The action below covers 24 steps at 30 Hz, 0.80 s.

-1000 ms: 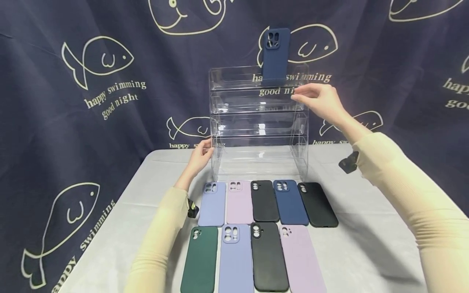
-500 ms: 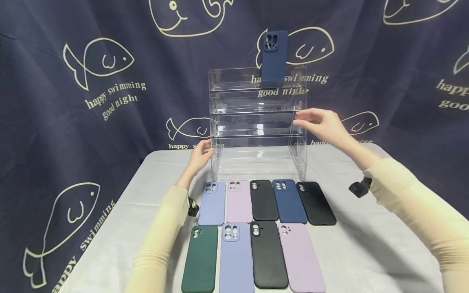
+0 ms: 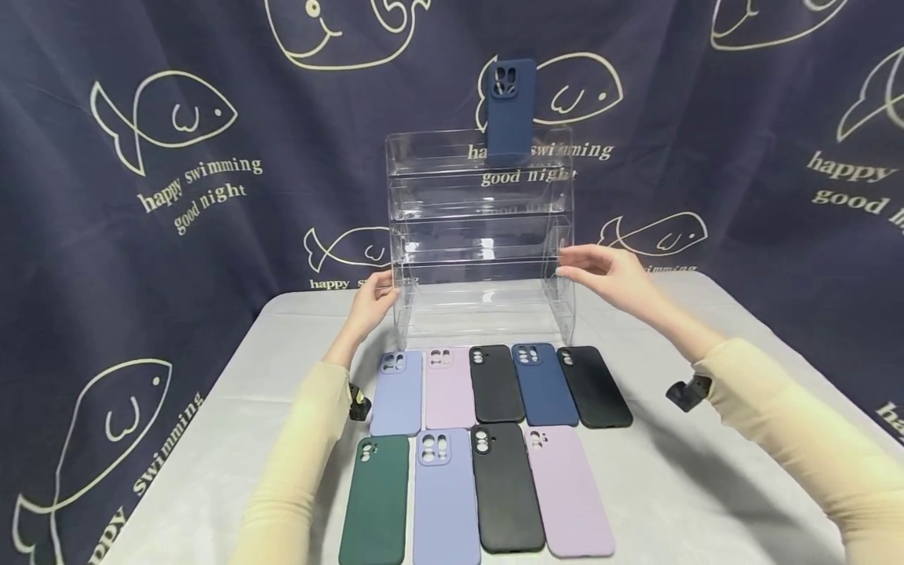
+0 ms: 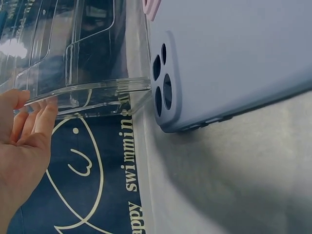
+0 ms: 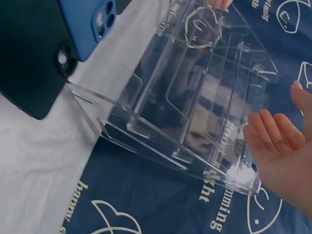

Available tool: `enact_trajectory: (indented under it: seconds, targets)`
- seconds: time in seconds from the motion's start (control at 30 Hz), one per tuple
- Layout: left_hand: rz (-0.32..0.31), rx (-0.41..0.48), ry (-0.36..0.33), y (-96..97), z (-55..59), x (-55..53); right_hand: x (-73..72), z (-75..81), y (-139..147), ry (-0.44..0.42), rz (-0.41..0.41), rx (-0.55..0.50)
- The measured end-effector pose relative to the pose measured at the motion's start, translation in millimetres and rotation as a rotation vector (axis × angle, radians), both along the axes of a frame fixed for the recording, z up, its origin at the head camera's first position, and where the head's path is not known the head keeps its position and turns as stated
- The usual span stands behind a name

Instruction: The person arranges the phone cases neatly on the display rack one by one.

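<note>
A clear tiered display rack (image 3: 480, 256) stands at the back of the table. On its top tier a dark blue phone case (image 3: 512, 118) stands upright. My left hand (image 3: 370, 304) holds the rack's left side edge, thumb and fingers either side of the panel in the left wrist view. Beside the rack's right side is my right hand (image 3: 613, 275), holding nothing, thumb apart from its fingers. In front lie two rows of phone cases, among them a light blue case (image 4: 239, 53), a black case (image 3: 595, 388), a blue case (image 3: 545, 384) and a green case (image 3: 374, 502).
A white cloth (image 3: 678, 471) covers the table. Behind it hangs a dark blue curtain (image 3: 233, 259) with fish drawings and lettering. The back row of cases lies close to the rack's front foot. A lilac case (image 3: 570, 490) ends the front row at right.
My right hand has moved down along the rack's right side, from near the top tier to about mid-height. My left hand keeps its place on the rack. The head view has shifted slightly.
</note>
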<state>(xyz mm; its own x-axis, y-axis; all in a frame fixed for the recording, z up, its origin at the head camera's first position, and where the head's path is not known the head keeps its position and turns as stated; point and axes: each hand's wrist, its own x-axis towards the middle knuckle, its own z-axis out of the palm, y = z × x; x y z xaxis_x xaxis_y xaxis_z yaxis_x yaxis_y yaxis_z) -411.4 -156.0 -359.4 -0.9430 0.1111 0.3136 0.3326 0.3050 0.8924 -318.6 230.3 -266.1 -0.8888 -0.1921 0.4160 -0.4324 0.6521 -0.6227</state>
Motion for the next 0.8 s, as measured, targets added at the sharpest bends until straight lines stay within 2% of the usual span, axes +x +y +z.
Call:
enact_trajectory:
  seconds: [0.17,0.3,0.37,0.53,0.6,0.8]
  targets:
    - [-0.004,-0.015,-0.010,-5.2,-2.6,2.6,8.7,-14.4,-1,-0.018,0.072,0.027]
    - [0.006,-0.048,-0.008,-7.1,-4.4,4.8,14.8,-26.8,-1,-0.026,0.134,0.001]
    - [-0.002,-0.045,-0.013,-5.4,1.6,11.1,18.1,-32.3,0,-0.021,0.163,-0.013]
    - [-0.009,-0.024,-0.023,-4.5,2.4,7.8,26.6,-42.8,1,-0.031,0.196,-0.027]
    - [-0.005,-0.036,-0.017,-5.5,-3.2,1.2,30.6,-46.1,0,-0.039,0.199,-0.023]
    - [-0.002,-0.045,-0.021,-2.3,-2.0,2.3,44.8,-54.6,-1,-0.076,0.215,-0.008]
